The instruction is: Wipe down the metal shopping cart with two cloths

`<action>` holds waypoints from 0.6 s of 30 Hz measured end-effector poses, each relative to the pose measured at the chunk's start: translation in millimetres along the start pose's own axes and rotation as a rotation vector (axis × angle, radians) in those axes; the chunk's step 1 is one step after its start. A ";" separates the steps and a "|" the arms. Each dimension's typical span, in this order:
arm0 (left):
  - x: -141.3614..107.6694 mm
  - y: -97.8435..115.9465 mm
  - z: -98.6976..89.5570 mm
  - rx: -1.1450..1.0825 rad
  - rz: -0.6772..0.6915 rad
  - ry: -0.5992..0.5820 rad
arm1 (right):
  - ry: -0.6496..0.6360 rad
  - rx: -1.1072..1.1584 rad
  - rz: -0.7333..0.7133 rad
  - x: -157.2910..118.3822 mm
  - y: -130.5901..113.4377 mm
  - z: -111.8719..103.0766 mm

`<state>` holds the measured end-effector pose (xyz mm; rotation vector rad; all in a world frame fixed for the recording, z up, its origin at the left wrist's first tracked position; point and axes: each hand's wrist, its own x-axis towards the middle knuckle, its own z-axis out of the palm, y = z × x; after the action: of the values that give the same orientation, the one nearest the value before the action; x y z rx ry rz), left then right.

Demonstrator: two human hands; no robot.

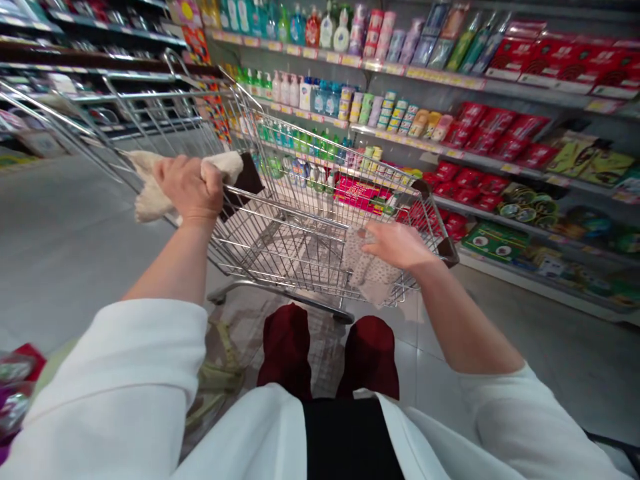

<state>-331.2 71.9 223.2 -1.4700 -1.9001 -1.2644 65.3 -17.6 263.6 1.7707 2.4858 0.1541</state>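
Observation:
A metal shopping cart (300,233) stands sideways in front of my knees. My left hand (193,187) is closed over a cream cloth (150,180) at the cart's upper rail; part of the cloth hangs out to the left of the fist and part shows on its right. My right hand (395,243) pinches a pale spotted cloth (373,270) against the wire side near the cart's right end. Some of its fingertips are hidden by the hand and cloth.
Beyond the cart, shelves (435,77) hold bottles, tubs and red packages. More shelving (85,60) stands at the far left. Grey tiled floor (95,240) surrounds the cart. A greenish bag (220,373) and shiny packages (17,387) lie at lower left.

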 end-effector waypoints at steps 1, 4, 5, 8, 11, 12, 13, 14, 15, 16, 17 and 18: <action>0.3 -0.2 -0.1 -0.008 -0.004 -0.003 | -0.017 -0.014 0.022 -8.7 15.8 3.9; 1.1 0.2 -0.4 -0.006 -0.017 -0.009 | -0.092 -0.052 0.104 -33.3 61.2 15.5; 1.2 0.6 -0.6 -0.003 -0.016 -0.011 | -0.116 -0.057 0.134 -40.5 73.9 19.2; 0.7 2.7 -1.8 -0.004 -0.019 -0.003 | -0.098 -0.048 0.151 -55.6 98.4 29.1; -0.3 5.4 -3.8 -0.002 -0.024 0.001 | -0.077 -0.025 0.191 -58.0 101.8 34.0; -0.6 6.2 -4.3 0.003 -0.024 -0.002 | -0.081 -0.018 0.203 -56.1 99.5 34.1; -0.7 6.7 -4.7 0.009 -0.023 -0.005 | -0.083 -0.008 0.202 -53.0 96.1 33.4; -0.7 7.0 -4.9 0.015 -0.023 -0.008 | -0.083 0.003 0.184 -49.1 92.0 32.2; -0.6 7.1 -5.0 0.020 -0.021 -0.010 | -0.076 0.011 0.158 -44.5 87.2 30.8; -0.5 7.0 -5.0 0.024 -0.019 -0.013 | -0.066 0.018 0.119 -39.5 82.0 29.5; -0.4 6.8 -5.1 0.027 -0.018 -0.016 | -0.054 0.027 0.078 -34.3 76.7 28.4; -0.3 6.6 -5.4 0.032 -0.017 -0.018 | -0.040 0.038 0.035 -29.3 71.4 27.8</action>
<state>-326.1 67.3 228.3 -1.4565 -1.9395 -1.2268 145.3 -21.2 245.8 1.8136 2.4474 0.0726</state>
